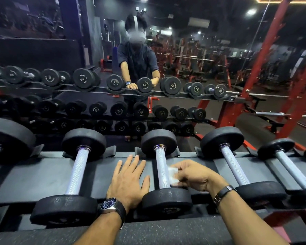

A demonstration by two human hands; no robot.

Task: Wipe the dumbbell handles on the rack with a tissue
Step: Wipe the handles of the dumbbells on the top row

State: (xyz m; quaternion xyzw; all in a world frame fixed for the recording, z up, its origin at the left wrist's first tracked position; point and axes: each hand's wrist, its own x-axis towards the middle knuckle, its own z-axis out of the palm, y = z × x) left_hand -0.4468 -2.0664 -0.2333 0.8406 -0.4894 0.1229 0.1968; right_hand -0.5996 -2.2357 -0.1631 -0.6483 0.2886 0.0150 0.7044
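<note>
Handle being wiped: the knurled steel handle of the middle dumbbell lies on the rack's top shelf, its long axis running from the front edge toward the back edge, one black head at each end.
Tissue: a white tissue sits against the handle's right side, near the front head.
Right hand: your right hand comes in from the right, its fingers curled to pinch the tissue and press it on the handle; it is the nearer hand for the stroke.
Key relation: the unwiped length, as I judge it, runs away from your fingers toward the back head, so the stroke should follow the handle's axis rearward.
Left hand: your left hand rests flat on the shelf just left of the handle, fingers straight and spread, holding nothing.
Neighbours: the next handle to the right and the one to the left lie parallel, well apart.
</note>
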